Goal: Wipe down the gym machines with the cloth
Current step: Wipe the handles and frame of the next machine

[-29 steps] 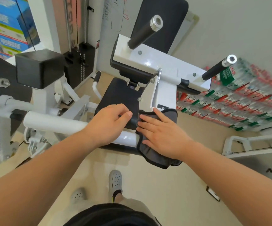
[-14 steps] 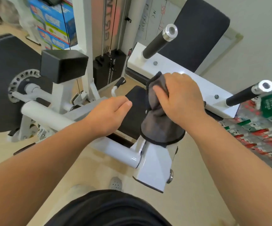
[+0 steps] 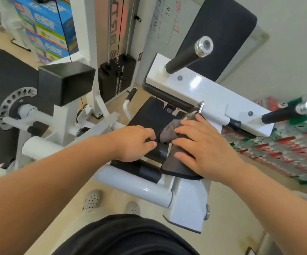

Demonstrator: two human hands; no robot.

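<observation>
Machine (image 3: 209, 94), white-framed, fills the middle of the view, with its black backrest (image 3: 220, 30) at the top and its seat (image 3: 149, 115) below. Two black grips stand up from its top plate, one near the backrest (image 3: 185, 56) and one out to the right (image 3: 285, 112). A fat white tube (image 3: 136, 184) runs across the front and joins a boxy post (image 3: 187, 205) nearest the person. A second machine (image 3: 66, 81) stands to the left. A weight stack (image 3: 117, 76) sits behind, and packs of bottles (image 3: 287, 148) lie on the floor to the right.

The cloth (image 3: 174, 166), dark grey, lies draped over the top of the post, just beside the seat's front corner. One end of it is bunched up toward the plate.

The right hand (image 3: 204, 144) lies flat on the cloth with its fingers spread straight, pressing it onto the post without clutching it. The left hand (image 3: 134, 142) rests on the seat's front edge with its fingers loosely bent and its fingertips close to the cloth. It seems to brace rather than grip. The two hands sit close together but do not touch.

The step in hand looks like rubbing down the post and the joint under the plate. The next move probably calls for sliding the pressed cloth along the post or out over the tube. The palm has to stay flat so the loose end does not catch on the bolt by the plate. Much of the frame looks not yet reached.
</observation>
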